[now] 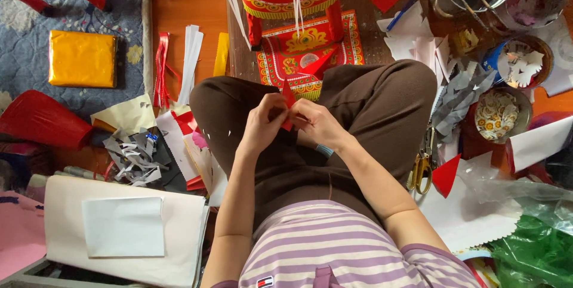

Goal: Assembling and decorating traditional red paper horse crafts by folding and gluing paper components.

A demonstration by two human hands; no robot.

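Holding: a small red paper piece (287, 98) pinched between both my hands, over my lap where I sit cross-legged on the floor.
Left hand: my left hand (262, 125) is curled, fingers drawn in together, thumb and fingertips clamped on the left edge of the red paper piece.
Right hand: my right hand (317, 124) is closed the same way, its fingertips pressed on the paper's right side; the two hands touch each other at the fingertips.
Paper: a pointed red tip sticks up between my hands, and a bit of red shows below them; how it is folded I cannot tell.
Far: a red and gold ornate paper stand (296, 1) stands just beyond my knees on a patterned red and gold sheet (346, 43).
Right: scissors with yellow handles (421, 168) lie beside my right knee, near a red paper triangle (446, 174) and white sheets; bowls of paper cuttings (500, 115) sit farther right.
Left: a heap of grey paper scraps (131, 153) lies near my left knee, a gold foil packet (82, 59) lies far left on a blue rug, and a white paper stack (122, 228) is near left.
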